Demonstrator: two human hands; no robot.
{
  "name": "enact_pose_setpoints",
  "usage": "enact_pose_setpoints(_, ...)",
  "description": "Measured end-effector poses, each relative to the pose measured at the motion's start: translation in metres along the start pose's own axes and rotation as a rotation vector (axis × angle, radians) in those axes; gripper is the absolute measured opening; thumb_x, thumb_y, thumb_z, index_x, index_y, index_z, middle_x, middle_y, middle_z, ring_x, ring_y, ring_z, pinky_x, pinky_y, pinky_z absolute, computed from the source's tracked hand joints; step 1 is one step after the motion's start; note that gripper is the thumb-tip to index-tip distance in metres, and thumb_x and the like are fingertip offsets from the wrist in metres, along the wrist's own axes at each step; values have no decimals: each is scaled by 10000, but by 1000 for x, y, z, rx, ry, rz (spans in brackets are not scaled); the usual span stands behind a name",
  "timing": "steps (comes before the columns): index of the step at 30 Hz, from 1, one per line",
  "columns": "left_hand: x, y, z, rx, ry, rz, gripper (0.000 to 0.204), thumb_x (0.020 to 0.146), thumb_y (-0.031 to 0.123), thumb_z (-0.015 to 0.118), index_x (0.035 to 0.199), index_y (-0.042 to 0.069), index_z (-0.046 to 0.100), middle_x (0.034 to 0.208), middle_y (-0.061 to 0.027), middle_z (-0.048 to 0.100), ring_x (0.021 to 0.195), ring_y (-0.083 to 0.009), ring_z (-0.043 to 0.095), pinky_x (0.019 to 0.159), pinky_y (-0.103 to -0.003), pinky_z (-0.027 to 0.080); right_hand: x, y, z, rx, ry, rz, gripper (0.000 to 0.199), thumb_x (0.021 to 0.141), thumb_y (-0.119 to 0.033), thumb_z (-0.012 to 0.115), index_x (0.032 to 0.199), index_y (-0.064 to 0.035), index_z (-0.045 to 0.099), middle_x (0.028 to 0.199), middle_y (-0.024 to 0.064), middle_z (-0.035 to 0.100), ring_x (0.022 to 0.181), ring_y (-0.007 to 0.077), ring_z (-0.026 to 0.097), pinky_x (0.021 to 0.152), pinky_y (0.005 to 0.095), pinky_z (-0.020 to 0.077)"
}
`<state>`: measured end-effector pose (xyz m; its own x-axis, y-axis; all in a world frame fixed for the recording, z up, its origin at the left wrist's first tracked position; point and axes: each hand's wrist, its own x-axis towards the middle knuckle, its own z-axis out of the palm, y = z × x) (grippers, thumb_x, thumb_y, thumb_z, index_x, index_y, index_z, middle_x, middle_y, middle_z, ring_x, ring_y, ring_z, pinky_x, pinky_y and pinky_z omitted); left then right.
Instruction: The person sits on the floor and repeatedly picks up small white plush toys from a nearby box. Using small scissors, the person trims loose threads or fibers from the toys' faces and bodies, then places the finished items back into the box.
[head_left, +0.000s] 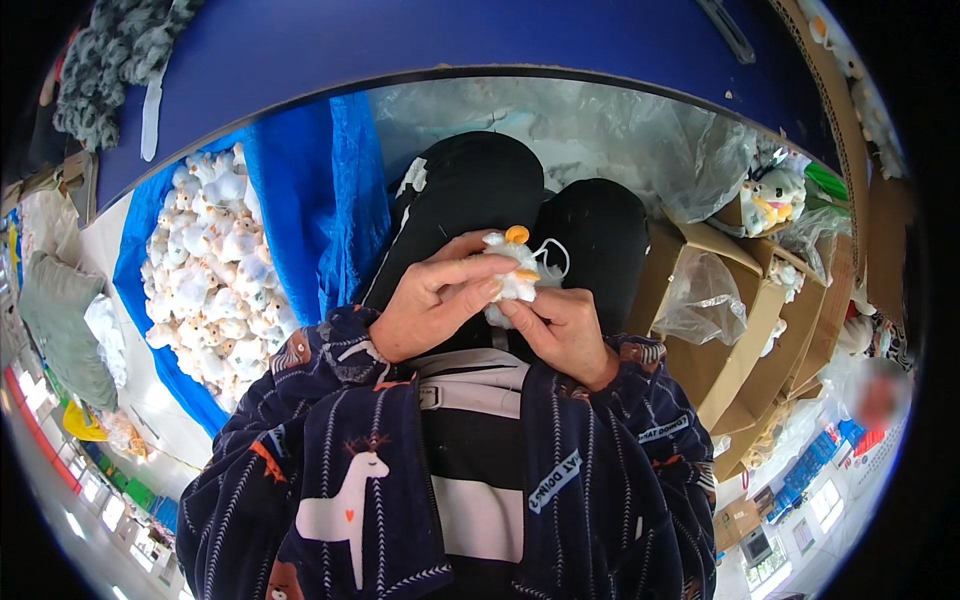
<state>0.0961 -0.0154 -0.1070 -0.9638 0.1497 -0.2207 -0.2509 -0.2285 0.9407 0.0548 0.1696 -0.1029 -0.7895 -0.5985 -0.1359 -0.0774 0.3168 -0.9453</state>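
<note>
While your left hand (432, 305) and right hand (562, 330) both pinch the toy (512, 268) shut-fingered, its loose cord (556, 252) at three o'clock could snag and tug free.

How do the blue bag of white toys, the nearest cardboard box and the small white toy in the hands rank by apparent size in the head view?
1. Blue bag of white toys
2. Cardboard box, somewhat smaller; fisheye bending makes this unsure
3. Small white toy, held by left hand and right hand
</note>
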Motion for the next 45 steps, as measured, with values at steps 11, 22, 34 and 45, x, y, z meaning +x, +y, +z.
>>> enact_pose_setpoints(11, 1, 0, -4, -113, -29, -105, 260, 926, 105, 529, 1139, -32, 585, 1207, -119, 494, 1009, -149, 526, 849, -260, 442, 2, -29, -10, -155, -32, 131, 188, 844, -191, 625, 757, -26, 642, 604, 165, 557, 533, 335, 568, 464, 351, 431)
enact_pose_setpoints(22, 0, -2, -5, -128, -36, -82, 283, 925, 124, 540, 1164, -20, 579, 1222, -121, 466, 1015, -143, 530, 822, -233, 461, -1, -21, 1, 5, 4, 166, 192, 865, -181, 618, 775, -13, 644, 564, 142, 540, 464, 243, 547, 458, 303, 422)
enact_pose_setpoints(34, 3, -4, 0, -40, 6, -40, 238, 917, 103, 546, 1110, -22, 606, 1217, -109, 502, 1025, -142, 527, 875, -256, 431, -5, -13, 5, -6, 76, 82, 188, 853, -180, 631, 755, -20, 640, 577, 120, 557, 476, 237, 551, 458, 306, 425)
enact_pose_setpoints(45, 2, -1, -4, -132, -25, -151, 261, 917, 97, 543, 1143, -23, 593, 1219, -115, 485, 994, -125, 530, 815, -233, 459, -6, -25, 1, 29, 61, 226, 200, 875, -187, 603, 792, -12, 652, 553, 142, 533, 454, 218, 538, 461, 304, 426)
